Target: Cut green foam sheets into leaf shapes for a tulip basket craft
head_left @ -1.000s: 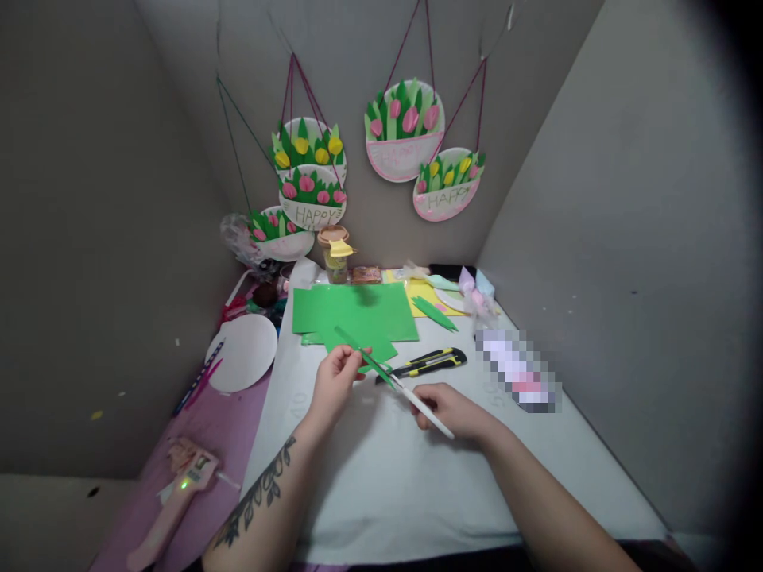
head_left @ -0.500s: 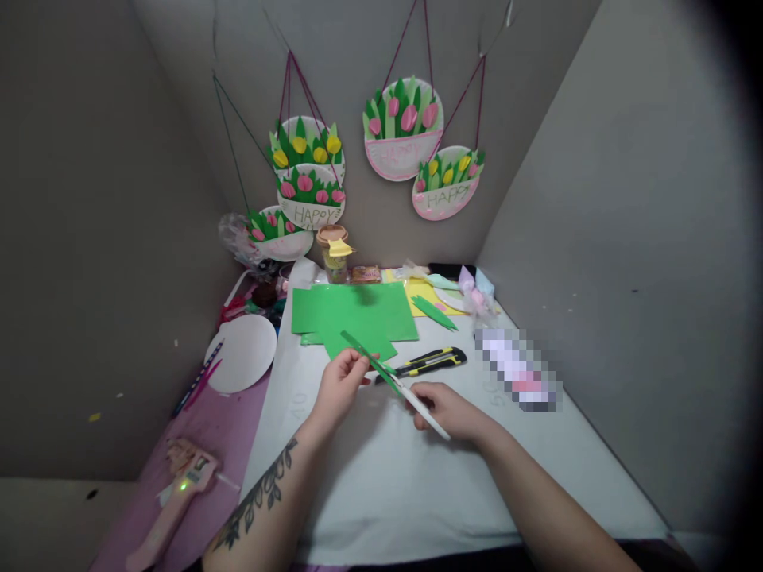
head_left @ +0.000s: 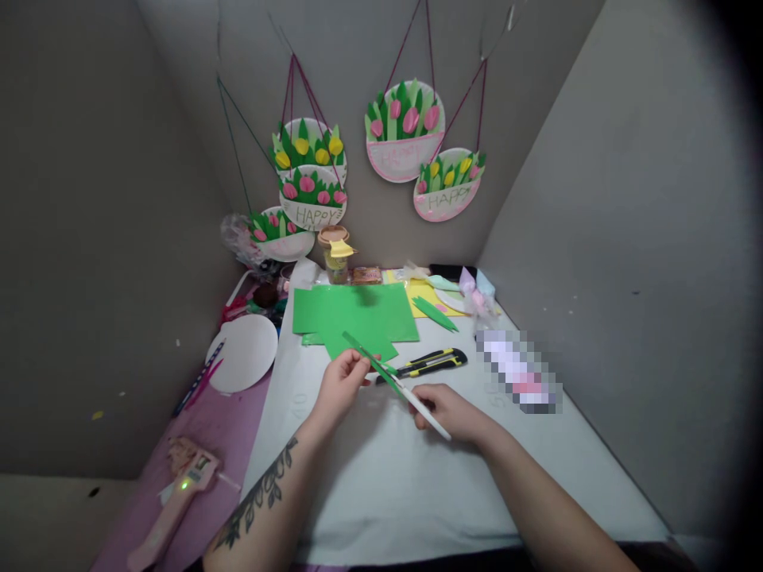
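Note:
My right hand (head_left: 438, 409) is closed around the white handles of a pair of scissors (head_left: 424, 411). Their blades point away to the upper left and lie along a narrow strip of green paper (head_left: 390, 380). Pinched between the thumb and fingers of my left hand (head_left: 344, 380) is that same green paper, close to the blades. Just beyond my hands lies a black and yellow utility knife (head_left: 432, 362). Green paper sheets (head_left: 369, 310) are stacked behind my left hand. Cut green paper leaves (head_left: 435, 313) rest to their right.
A pink glue gun (head_left: 179, 504) with a lit green light lies at lower left, near a white paper plate (head_left: 244, 353). A lidded cup (head_left: 335, 258) stands by the back wall. Paper-plate flower baskets (head_left: 405, 159) hang above. A blurred-out object (head_left: 517, 372) lies at right.
The view has shifted very slightly. Both hands keep their hold on the green paper and the scissors, with almost no visible movement.

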`<state>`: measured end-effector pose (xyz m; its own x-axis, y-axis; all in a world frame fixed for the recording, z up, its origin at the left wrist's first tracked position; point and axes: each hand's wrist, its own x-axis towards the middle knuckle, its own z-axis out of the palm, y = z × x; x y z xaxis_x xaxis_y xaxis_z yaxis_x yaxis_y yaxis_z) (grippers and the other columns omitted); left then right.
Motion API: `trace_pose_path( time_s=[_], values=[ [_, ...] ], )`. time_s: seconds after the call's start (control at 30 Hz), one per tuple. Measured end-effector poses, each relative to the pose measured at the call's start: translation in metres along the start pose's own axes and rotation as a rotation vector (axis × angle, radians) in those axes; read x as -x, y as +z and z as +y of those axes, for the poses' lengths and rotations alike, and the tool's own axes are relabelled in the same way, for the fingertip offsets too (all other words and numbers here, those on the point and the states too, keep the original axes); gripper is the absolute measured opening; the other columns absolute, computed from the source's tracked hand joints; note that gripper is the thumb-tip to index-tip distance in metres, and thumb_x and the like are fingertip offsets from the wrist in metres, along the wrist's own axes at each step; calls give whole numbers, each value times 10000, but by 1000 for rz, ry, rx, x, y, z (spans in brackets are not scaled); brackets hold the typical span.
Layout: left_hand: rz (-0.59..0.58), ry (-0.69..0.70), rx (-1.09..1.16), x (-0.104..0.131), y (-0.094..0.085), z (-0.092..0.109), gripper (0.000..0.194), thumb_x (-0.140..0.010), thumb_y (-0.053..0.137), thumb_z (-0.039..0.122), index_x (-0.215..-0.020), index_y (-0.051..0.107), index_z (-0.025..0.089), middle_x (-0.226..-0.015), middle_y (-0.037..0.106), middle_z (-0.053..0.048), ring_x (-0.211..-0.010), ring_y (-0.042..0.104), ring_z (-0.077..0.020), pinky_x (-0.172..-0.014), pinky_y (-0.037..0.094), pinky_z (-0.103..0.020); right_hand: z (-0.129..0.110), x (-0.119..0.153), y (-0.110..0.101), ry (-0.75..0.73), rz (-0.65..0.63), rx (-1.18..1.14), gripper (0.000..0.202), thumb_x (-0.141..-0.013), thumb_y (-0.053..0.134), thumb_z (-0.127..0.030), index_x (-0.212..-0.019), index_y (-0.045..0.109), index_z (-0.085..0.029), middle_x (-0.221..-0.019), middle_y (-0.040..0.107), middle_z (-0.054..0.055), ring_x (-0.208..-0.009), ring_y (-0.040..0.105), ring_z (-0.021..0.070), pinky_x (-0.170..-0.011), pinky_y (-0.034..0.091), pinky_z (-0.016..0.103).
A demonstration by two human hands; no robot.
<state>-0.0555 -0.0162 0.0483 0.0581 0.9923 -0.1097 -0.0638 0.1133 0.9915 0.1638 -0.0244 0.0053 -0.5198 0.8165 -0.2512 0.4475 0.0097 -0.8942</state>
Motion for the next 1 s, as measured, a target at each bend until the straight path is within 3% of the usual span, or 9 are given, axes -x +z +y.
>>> trace_pose_path(
  time_s=[0.23,0.57,0.83,1.0],
  values=[
    [73,12,32,-3,-5,0,336,-735,635,487,-701,488,188,-922,725,-83,-830,677,-207,-596,483,-254,-1,0,1,27,-10,-36,75,-608,621,-174,-653,562,-168,-622,529,-41,-599,452,110,-530,322,217],
    [-20,45,-24,0,-2,-1,283,-781,606,448,-722,554,176,-952,726,-95,-833,674,-208,-620,493,-268,-6,0,1,-36,30,17,122,-588,621,-157,-656,520,-173,-653,482,-52,-609,407,101,-526,292,216],
    [-34,55,-69,-1,-4,-5,279,-799,583,433,-704,521,179,-871,720,-70,-788,661,-185,-626,490,-263,-9,2,0,-29,16,15,91,-610,615,-178,-644,530,-171,-628,480,-52,-601,409,104,-528,289,221],
    [6,30,-19,-4,-5,-5,306,-788,584,464,-713,507,178,-941,721,-79,-834,674,-201,-604,483,-252,-5,1,1,-26,22,6,71,-609,608,-166,-628,541,-169,-618,493,-52,-594,419,105,-523,299,219]
  ],
)
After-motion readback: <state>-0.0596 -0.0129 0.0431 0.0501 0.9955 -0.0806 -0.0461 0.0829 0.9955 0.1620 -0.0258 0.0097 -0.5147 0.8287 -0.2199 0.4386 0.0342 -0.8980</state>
